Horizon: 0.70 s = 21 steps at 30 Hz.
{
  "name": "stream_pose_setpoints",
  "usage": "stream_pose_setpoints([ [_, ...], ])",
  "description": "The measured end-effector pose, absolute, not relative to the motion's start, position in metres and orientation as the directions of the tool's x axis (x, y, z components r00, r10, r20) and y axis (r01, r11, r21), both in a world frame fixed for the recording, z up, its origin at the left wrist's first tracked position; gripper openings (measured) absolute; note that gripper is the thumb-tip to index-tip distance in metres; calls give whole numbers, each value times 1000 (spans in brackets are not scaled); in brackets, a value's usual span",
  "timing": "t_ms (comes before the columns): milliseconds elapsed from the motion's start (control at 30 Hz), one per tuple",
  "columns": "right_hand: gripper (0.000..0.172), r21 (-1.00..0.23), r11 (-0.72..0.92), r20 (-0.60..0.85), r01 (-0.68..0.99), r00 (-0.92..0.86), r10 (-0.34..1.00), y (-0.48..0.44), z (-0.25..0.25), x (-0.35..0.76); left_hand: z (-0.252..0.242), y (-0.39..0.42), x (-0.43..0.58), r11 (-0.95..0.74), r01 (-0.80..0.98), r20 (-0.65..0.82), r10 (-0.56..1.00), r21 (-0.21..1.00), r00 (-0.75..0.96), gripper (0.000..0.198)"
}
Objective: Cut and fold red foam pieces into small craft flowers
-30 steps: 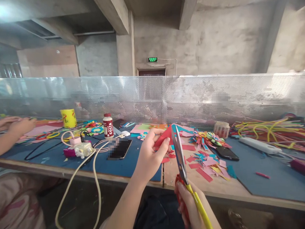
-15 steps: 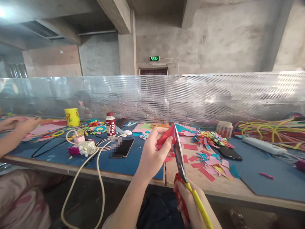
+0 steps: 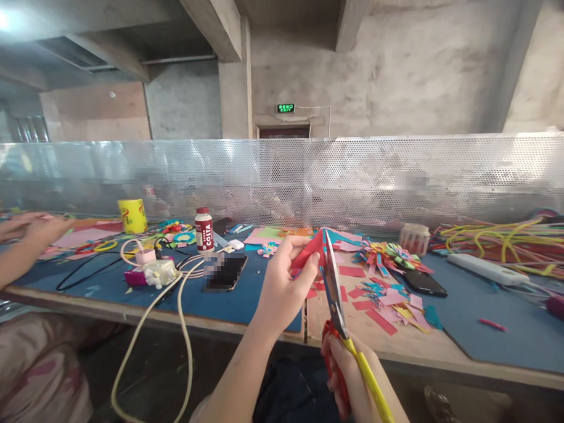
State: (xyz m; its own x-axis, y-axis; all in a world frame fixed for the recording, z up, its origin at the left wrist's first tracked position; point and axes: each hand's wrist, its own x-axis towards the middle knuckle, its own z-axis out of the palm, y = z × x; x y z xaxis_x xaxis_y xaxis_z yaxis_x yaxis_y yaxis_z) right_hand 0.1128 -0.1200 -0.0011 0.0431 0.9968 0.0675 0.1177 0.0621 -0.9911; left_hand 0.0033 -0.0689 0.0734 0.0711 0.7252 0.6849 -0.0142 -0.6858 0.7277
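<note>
My left hand (image 3: 286, 276) pinches a folded piece of red paper (image 3: 312, 251) between thumb and fingers above the table. In my right hand (image 3: 350, 368) are large scissors (image 3: 337, 300) with one red and one yellow handle. Their blades point up and away, slightly apart, and their tips are beside the right edge of the red paper. Small pink and red paper strips (image 3: 382, 321) lie on the table to the right, below colourful paper flowers (image 3: 386, 255).
A phone (image 3: 227, 273), a Costa bottle (image 3: 204, 230), chargers (image 3: 157, 272) and a looping cable (image 3: 185, 331) are to the left. Another person's hands (image 3: 47, 228) are at far left. At right are a black phone (image 3: 422, 282), a power strip (image 3: 488, 270) and pipe cleaners (image 3: 507, 241).
The scissor blades have shifted very slightly against the red paper's edge, and their tips stand a little farther apart. Both hands keep their holds.
</note>
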Motion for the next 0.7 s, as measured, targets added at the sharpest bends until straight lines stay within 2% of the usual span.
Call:
stream_pose_setpoints([
  [200, 40, -991, 43, 47, 126, 28, 999, -117, -5, 112, 73, -70, 4, -692, -37, 693, 717, 721, 76, 12],
  [433, 35, -983, 110, 113, 150, 9, 994, -117, -5, 114, 76, -72, 5, -693, -91, 699, 710, 715, 90, 12],
  [700, 41, -983, 96, 96, 159, -6, 995, -116, -6, 116, 76, -72, 4, -692, -86, 697, 710, 717, 100, 11],
])
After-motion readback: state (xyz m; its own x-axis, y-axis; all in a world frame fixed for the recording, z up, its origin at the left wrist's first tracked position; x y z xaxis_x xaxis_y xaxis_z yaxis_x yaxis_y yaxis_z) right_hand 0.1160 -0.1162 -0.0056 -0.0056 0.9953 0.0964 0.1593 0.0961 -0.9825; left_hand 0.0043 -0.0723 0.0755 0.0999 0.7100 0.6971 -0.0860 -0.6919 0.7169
